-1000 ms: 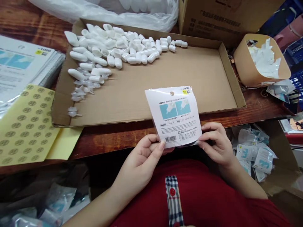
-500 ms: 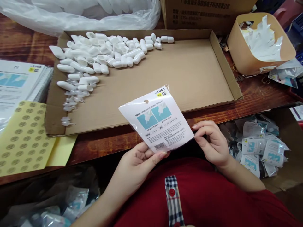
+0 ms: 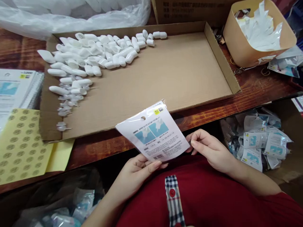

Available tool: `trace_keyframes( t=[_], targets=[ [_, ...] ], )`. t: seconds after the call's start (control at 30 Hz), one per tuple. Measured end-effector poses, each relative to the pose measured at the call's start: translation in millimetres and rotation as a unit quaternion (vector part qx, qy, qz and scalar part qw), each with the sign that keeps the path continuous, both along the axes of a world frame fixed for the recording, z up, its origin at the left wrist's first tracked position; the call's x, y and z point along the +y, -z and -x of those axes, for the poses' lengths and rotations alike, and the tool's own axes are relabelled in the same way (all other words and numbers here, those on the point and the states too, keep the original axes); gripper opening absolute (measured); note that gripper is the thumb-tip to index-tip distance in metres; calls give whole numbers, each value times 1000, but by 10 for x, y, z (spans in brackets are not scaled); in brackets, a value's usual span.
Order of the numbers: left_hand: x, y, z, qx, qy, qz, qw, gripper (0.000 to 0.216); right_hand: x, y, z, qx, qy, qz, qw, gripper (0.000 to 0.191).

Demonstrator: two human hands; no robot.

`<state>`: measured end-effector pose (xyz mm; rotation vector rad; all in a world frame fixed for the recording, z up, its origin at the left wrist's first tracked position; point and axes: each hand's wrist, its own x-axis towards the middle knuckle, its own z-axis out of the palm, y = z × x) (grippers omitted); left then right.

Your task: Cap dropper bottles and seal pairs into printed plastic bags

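Observation:
A small printed plastic packet [image 3: 153, 134] with a barcode and two blue pictures is tilted above my lap. My left hand [image 3: 137, 175] is closed on its lower edge, thumb lying across the front near the barcode. My right hand [image 3: 210, 151] pinches the packet's right corner with curled fingers. Beyond the packet lies a shallow cardboard tray [image 3: 220, 60] with a heap of white plastic caps [image 3: 94, 56] in its far left corner.
A yellow sticker sheet [image 3: 23, 145] and a stack of printed cards [image 3: 14, 88] lie at the left. At the right, a round tan tub [image 3: 239, 47] holds white scraps. Filled packets [image 3: 260, 142] sit in a box lower right. Plastic bag [image 3: 71, 12] behind the tray.
The packet has tilted further left and come lower, towards my lap. Both hands stayed on it, and the view has shifted so the tray sits a little higher and further left.

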<state>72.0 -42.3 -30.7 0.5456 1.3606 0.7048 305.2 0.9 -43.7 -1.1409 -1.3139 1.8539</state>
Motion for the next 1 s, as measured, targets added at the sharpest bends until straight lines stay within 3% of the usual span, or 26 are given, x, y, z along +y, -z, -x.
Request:
trace_keyframes(
  t=[0.2,0.37,0.47,0.67,0.83,1.0],
  targets=[
    [-21,157,153,58,120,-29,991,38,-39,166,59,6,1,54,999,23],
    [14,80,27,110,79,-62,989,45,-46,251,90,13,-11,51,999,24],
    [26,37,-52,103,54,-54,992,41,-30,294,99,46,-10,85,995,25],
    [-8,47,-3,35,-12,-6,999,40,70,367,103,168,-64,124,976,27],
    [-35,113,133,-81,21,-18,996,36,136,442,126,243,-144,206,937,25],
    [-40,100,153,-158,34,-66,985,38,166,458,153,286,-236,263,891,36]
  ],
)
